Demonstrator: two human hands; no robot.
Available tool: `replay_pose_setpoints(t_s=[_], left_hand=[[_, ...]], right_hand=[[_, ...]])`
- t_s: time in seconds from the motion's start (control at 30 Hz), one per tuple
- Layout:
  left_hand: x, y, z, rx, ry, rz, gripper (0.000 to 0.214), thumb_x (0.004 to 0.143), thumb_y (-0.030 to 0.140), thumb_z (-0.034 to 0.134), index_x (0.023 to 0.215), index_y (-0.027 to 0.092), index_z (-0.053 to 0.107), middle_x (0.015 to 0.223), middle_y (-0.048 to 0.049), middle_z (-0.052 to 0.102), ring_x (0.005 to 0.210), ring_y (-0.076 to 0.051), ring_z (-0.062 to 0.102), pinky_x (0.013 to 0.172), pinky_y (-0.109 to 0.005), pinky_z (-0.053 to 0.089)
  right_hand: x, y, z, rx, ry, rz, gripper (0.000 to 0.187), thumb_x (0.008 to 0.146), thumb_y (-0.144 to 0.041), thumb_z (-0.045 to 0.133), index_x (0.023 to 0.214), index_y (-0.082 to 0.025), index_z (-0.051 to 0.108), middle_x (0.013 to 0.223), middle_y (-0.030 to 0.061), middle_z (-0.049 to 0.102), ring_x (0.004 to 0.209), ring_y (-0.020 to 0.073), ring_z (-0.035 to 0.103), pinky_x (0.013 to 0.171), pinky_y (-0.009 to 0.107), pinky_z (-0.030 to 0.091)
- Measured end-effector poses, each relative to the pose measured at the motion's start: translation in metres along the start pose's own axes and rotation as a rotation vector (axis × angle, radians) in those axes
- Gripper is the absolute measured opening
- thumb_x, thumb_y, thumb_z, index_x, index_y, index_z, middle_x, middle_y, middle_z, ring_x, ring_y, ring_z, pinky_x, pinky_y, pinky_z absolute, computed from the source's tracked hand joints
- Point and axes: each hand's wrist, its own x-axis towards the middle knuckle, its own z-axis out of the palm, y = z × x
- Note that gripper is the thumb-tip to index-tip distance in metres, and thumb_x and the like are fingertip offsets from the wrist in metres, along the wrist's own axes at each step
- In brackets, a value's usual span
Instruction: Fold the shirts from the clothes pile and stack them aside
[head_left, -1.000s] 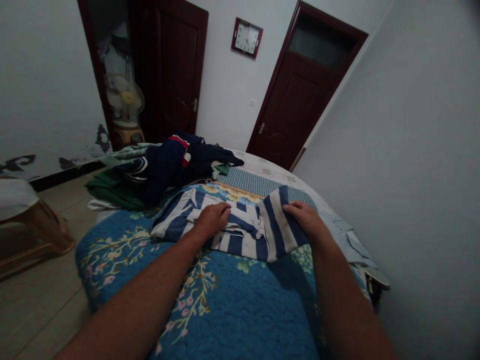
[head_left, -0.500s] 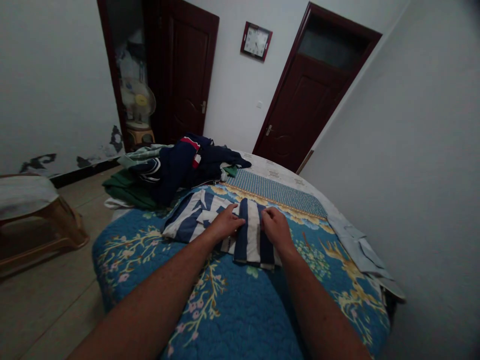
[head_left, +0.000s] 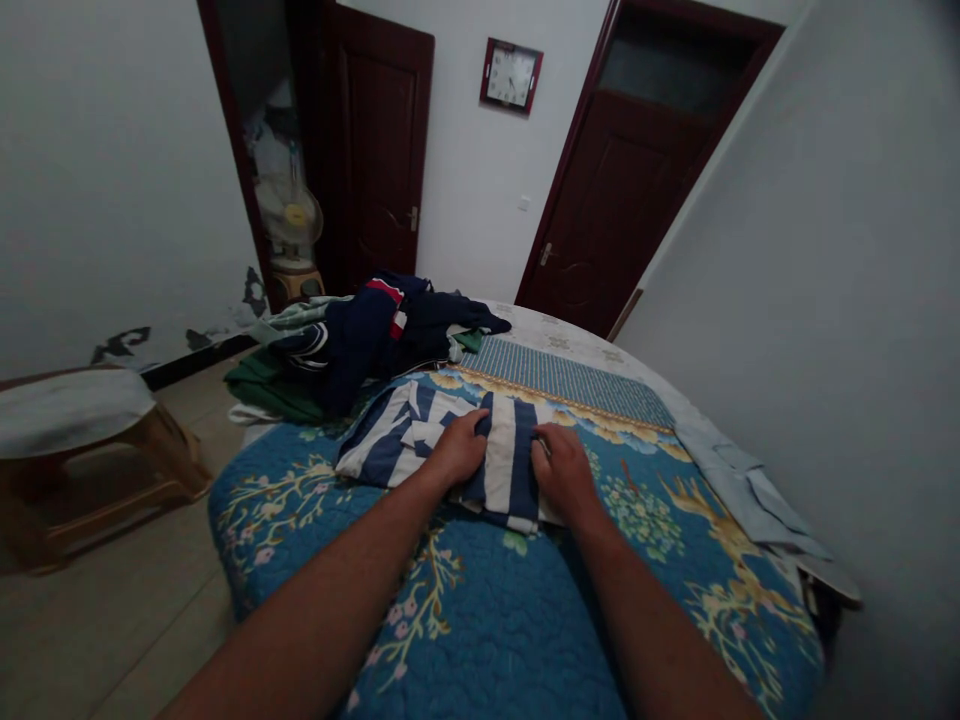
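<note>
A blue-and-white striped shirt point(head_left: 500, 470) lies partly folded on the bed, a flap of it laid over toward the middle. My left hand point(head_left: 461, 447) is closed on the flap's left side, thumb and fingers pressed together at the cloth. On the flap's right edge, the curled fingers of my right hand point(head_left: 564, 468) grip the fabric. The rest of the shirt spreads out left of my left hand, rumpled. Both palms face down, so some of the fingertips are hidden.
A heap of dark clothes point(head_left: 352, 345) sits at the bed's far left. The blue floral bedspread point(head_left: 495, 620) covers the bed. Pale folded clothing point(head_left: 739, 490) lies along the right edge by the wall. A stool point(head_left: 97, 410) stands on the floor to the left.
The flap has shifted slightly left, and its lower edge now lies flatter. My left hand's fingers have drawn together on the cloth. The view has turned slightly.
</note>
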Motion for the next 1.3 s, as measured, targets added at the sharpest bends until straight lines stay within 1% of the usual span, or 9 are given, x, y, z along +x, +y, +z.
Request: replay_pose_setpoints(t_s=[0.17,0.33,0.47,0.67,0.83,0.97,1.03,1.17,1.3], left_hand=[[0.000,-0.007,-0.001,0.152,-0.017,0.020,0.063,0.086,0.007,0.058,0.149,0.016,0.064,0.155,-0.0157,0.065,0.147,-0.029,0.058,0.127,-0.043,0.039],[0.000,-0.010,-0.007,0.291,-0.032,0.057,0.059,0.089,0.012,0.058,0.147,0.013,0.064,0.152,-0.0208,0.066,0.144,-0.032,0.060,0.123,-0.043,0.042],[-0.002,-0.006,-0.014,0.323,0.009,0.009,0.054,0.092,0.019,0.060,0.145,0.012,0.065,0.144,-0.0214,0.070,0.137,-0.034,0.065,0.117,-0.045,0.047],[-0.003,0.001,-0.018,0.199,-0.040,-0.042,0.058,0.089,0.023,0.072,0.145,0.017,0.064,0.134,-0.0144,0.076,0.122,-0.030,0.071,0.108,-0.040,0.053],[-0.002,0.000,-0.015,0.123,-0.063,-0.075,0.056,0.090,0.017,0.066,0.146,0.017,0.062,0.130,-0.0127,0.077,0.114,-0.028,0.073,0.101,-0.038,0.056],[-0.008,0.008,-0.022,0.390,0.010,0.023,0.054,0.093,0.029,0.068,0.146,0.022,0.063,0.129,-0.0133,0.072,0.117,-0.030,0.069,0.102,-0.040,0.054],[-0.014,0.016,-0.028,0.502,-0.069,0.174,0.040,0.093,0.035,0.070,0.132,0.025,0.072,0.123,-0.0108,0.071,0.117,-0.030,0.067,0.101,-0.039,0.052],[-0.031,0.032,-0.027,0.493,-0.484,0.446,0.038,0.083,0.039,0.084,0.119,0.030,0.076,0.111,-0.0052,0.070,0.109,-0.027,0.065,0.093,-0.034,0.050],[-0.044,0.038,-0.004,0.555,-0.548,0.576,0.031,0.083,0.035,0.085,0.111,0.028,0.074,0.110,-0.0062,0.069,0.106,-0.027,0.063,0.090,-0.035,0.049]], right_hand=[[-0.009,0.005,0.018,-0.095,-0.065,-0.021,0.042,0.103,-0.029,0.049,0.137,-0.018,0.070,0.143,0.0187,0.067,0.137,0.0327,0.059,0.121,0.053,0.043],[-0.011,0.002,0.021,-0.111,-0.078,0.018,0.053,0.107,-0.038,0.049,0.156,-0.019,0.057,0.163,0.0191,0.053,0.154,0.0356,0.044,0.127,0.060,0.033],[-0.014,0.000,0.022,-0.110,-0.183,0.039,0.056,0.109,-0.041,0.048,0.158,-0.016,0.054,0.165,0.0206,0.050,0.157,0.0358,0.040,0.128,0.061,0.031],[-0.015,0.003,0.025,-0.074,-0.186,0.046,0.054,0.109,-0.044,0.048,0.158,-0.020,0.055,0.167,0.0180,0.049,0.158,0.0342,0.040,0.128,0.059,0.032],[-0.004,0.006,0.000,-0.047,-0.147,0.034,0.051,0.104,-0.037,0.054,0.150,-0.016,0.061,0.160,0.0209,0.055,0.151,0.0352,0.048,0.126,0.059,0.035],[-0.005,0.008,-0.039,0.036,-0.194,-0.050,0.033,0.096,-0.029,0.062,0.126,-0.021,0.073,0.138,0.0159,0.070,0.136,0.0323,0.059,0.122,0.053,0.041],[-0.012,0.009,-0.056,0.088,-0.252,-0.059,0.026,0.095,-0.028,0.063,0.118,-0.022,0.074,0.135,0.0134,0.071,0.132,0.0298,0.061,0.119,0.050,0.043],[-0.031,0.010,-0.074,0.150,-0.381,-0.031,0.019,0.090,-0.025,0.068,0.109,-0.023,0.073,0.134,0.0112,0.070,0.127,0.0272,0.063,0.115,0.045,0.045],[-0.038,0.011,-0.077,0.175,-0.434,-0.017,0.017,0.088,-0.023,0.071,0.105,-0.025,0.072,0.134,0.0096,0.069,0.127,0.0264,0.063,0.113,0.043,0.047]])
